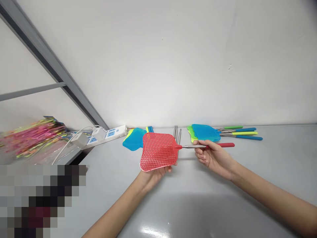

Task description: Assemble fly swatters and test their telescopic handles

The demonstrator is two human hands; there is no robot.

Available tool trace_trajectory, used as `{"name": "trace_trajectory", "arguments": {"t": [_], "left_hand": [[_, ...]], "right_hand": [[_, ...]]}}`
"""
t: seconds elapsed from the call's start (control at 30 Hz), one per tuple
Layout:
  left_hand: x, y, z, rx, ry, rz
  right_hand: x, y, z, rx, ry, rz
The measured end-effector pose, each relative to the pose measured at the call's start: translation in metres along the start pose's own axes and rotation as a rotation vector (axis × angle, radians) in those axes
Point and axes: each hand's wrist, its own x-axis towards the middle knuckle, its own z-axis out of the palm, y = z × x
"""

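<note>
A red fly swatter (159, 150) is held level above the table, its mesh head to the left and its red grip to the right. My right hand (210, 155) is closed around its metal rod, close to the red grip. Under and behind the mesh head is my left hand (156, 177), fingers curled against it and partly hidden by the mesh. Behind the red head lies a blue swatter head (135, 138) with a yellow one under it. Bare metal rods (179, 134) lie near the middle.
By the wall on the right, several telescopic fly swatters (206, 132) lie piled, with blue, green and yellow grips. A white power strip (112, 134) with plugged-in chargers (80, 139) is at the left. Bagged pink and yellow items (37, 137) are heaped beyond the grey table's (210, 205) left edge.
</note>
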Motion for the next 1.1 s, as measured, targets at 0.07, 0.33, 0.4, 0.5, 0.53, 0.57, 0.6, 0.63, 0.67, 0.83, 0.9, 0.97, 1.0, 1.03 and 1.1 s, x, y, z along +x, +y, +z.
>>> {"name": "trace_trajectory", "arguments": {"t": [0.07, 0.33, 0.4, 0.5, 0.53, 0.57, 0.6, 0.63, 0.67, 0.83, 0.9, 0.97, 1.0, 1.03, 1.1], "left_hand": [[0.000, -0.001, 0.005, 0.107, -0.041, 0.043], [-0.001, -0.024, 0.021, 0.383, 0.033, 0.178], [0.000, -0.031, 0.022, 0.353, 0.161, 0.188], [0.002, -0.040, 0.025, 0.381, 0.264, 0.216], [0.002, -0.042, 0.026, 0.408, 0.273, 0.232], [0.002, -0.044, 0.026, 0.430, 0.284, 0.247], [0.003, -0.046, 0.027, 0.436, 0.300, 0.257], [0.003, -0.048, 0.027, 0.421, 0.320, 0.264], [0.003, -0.049, 0.028, 0.388, 0.341, 0.270], [0.003, -0.052, 0.029, 0.321, 0.387, 0.258], [0.003, -0.053, 0.030, 0.377, 0.396, 0.229], [0.002, -0.054, 0.030, 0.418, 0.384, 0.220], [0.001, -0.055, 0.031, 0.433, 0.368, 0.218], [0.000, -0.056, 0.032, 0.447, 0.348, 0.217], [-0.003, -0.058, 0.034, 0.463, 0.305, 0.201]], "right_hand": [[-0.001, 0.002, 0.001, 0.005, -0.012, 0.008], [-0.004, 0.017, 0.006, -0.036, -0.077, 0.057], [-0.004, 0.022, 0.006, -0.028, -0.087, 0.061], [-0.004, 0.030, 0.005, -0.008, -0.084, 0.070], [-0.004, 0.032, 0.005, -0.001, -0.087, 0.079], [-0.004, 0.034, 0.006, 0.006, -0.090, 0.089], [-0.005, 0.036, 0.007, 0.011, -0.095, 0.096], [-0.006, 0.038, 0.008, 0.011, -0.100, 0.097], [-0.007, 0.039, 0.009, 0.004, -0.104, 0.087], [-0.010, 0.043, 0.013, -0.063, -0.087, -0.016], [-0.010, 0.045, 0.012, -0.076, -0.081, -0.031], [-0.010, 0.048, 0.010, -0.102, -0.098, -0.040], [-0.010, 0.050, 0.009, -0.123, -0.114, -0.044], [-0.010, 0.052, 0.008, -0.149, -0.130, -0.046], [-0.010, 0.056, 0.007, -0.215, -0.160, -0.054]]}}
